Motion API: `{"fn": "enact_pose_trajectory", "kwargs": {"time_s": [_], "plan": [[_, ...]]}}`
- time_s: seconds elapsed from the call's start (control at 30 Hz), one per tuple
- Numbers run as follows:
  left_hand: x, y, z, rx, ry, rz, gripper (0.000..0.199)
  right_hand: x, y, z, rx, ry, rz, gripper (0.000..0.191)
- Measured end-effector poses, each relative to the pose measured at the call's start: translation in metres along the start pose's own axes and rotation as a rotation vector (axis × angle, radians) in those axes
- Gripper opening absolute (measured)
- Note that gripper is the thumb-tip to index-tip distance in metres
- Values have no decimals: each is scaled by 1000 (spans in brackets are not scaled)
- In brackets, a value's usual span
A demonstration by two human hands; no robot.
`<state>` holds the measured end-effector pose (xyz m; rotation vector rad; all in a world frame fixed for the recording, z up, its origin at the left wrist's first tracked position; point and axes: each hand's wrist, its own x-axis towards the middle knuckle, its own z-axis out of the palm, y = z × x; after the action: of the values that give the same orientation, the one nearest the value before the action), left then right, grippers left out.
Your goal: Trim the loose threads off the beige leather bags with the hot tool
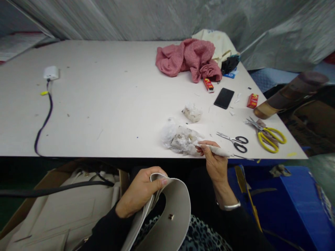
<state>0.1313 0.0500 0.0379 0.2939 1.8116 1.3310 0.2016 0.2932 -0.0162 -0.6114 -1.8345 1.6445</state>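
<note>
My left hand (143, 190) pinches the upper edge of a cream-coloured bag piece (175, 216), which hangs curved over my lap and carries a small metal stud. Closed around a slim tool with a white wrapped handle (216, 150) is my right hand (215, 162), at the table's front edge. The tool's thin metal end points right. Its other end meets a crumpled clear plastic bag (183, 139) with dark-stained, whitish contents. Just behind that lies a smaller whitish lump in plastic (193, 113).
Black-handled scissors (235, 140), yellow-handled cutters (269, 136), a phone (224, 98) and a leaning brown bottle (290, 94) are at right. Pink cloth (188, 59) lies behind. A box of cream bags (65, 205) stands lower left, a blue bin (285, 205) lower right.
</note>
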Motion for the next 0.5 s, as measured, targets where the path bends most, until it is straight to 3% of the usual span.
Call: {"fn": "enact_pose_trajectory", "kwargs": {"time_s": [0.33,0.5], "plan": [[-2,6,1,26,-29,-6,22,-3,-5,8,-121,-87,-133,20],[-1,8,3,52,-37,-26,20,-4,-8,11,-358,-94,-402,16]]}}
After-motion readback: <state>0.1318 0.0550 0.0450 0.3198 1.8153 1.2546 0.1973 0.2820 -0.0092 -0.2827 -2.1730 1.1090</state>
